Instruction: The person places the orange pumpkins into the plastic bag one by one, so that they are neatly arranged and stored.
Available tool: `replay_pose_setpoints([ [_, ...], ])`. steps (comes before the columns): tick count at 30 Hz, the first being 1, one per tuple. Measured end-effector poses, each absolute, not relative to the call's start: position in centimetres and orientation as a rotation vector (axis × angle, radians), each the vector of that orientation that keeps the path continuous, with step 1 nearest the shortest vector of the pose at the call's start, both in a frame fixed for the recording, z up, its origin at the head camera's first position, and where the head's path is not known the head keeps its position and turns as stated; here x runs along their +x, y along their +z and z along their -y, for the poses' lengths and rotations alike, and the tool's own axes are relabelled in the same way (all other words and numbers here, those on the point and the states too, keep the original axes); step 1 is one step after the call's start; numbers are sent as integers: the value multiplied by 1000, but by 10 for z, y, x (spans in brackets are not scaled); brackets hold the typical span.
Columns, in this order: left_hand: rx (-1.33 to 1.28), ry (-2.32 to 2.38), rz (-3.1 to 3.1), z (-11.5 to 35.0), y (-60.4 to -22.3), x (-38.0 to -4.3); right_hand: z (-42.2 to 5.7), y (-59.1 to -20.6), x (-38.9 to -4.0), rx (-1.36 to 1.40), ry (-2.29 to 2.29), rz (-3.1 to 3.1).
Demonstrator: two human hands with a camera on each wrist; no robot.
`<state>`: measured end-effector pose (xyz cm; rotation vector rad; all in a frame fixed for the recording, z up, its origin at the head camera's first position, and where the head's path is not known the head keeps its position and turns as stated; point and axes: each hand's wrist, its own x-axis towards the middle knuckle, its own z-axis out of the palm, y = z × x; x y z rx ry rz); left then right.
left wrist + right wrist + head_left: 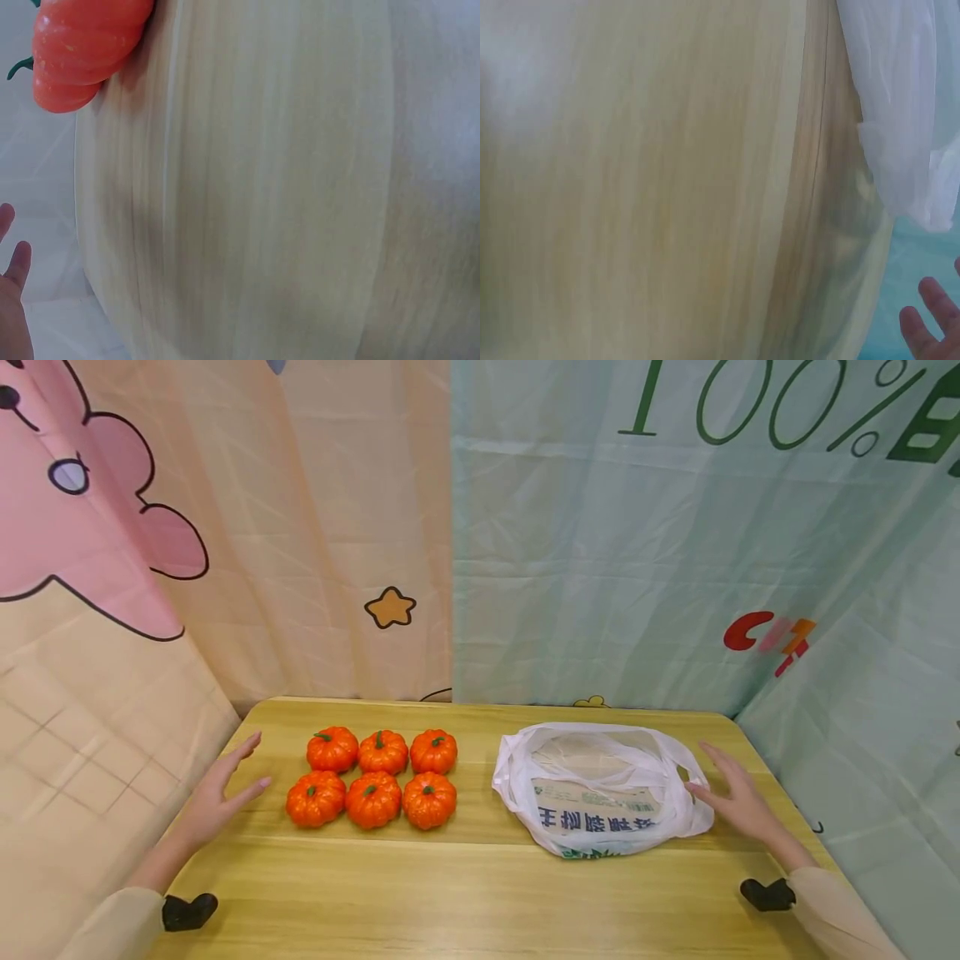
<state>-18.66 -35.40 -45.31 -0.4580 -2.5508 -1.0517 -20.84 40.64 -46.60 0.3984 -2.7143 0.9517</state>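
Several small orange pumpkins (374, 799) with green stems stand in two rows of three on the left half of the table. To their left is my left hand (212, 802), fingers extended and thumb apart, holding nothing. One pumpkin (86, 49) shows at the top left of the left wrist view. A white plastic bag (600, 843) lies on the right half, its mouth spread around a printed cardboard piece (592, 802). My right hand (738, 797) is beside the bag's right end with fingers spread; in the head view its thumb overlaps the bag's edge, and contact cannot be told.
The wooden table (420, 893) has rounded far corners. Printed curtains (330, 527) hang behind it and along both sides. Black bands (767, 894) are on both wrists, by the light sleeves (840, 914).
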Motion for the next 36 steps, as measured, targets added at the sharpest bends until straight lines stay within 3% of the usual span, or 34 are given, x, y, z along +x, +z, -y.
replay_pose_setpoints([
  [11,-447,-1332,2492,333,-464,-187,-400,-477,-210,288,1017,2775],
  [16,-462,-1521,2426,329,-465,-187,-400,-482,-212,363,1194,2707],
  [36,-482,-1520,2574,311,-485,-189,-391,-488,-223,282,1224,2788],
])
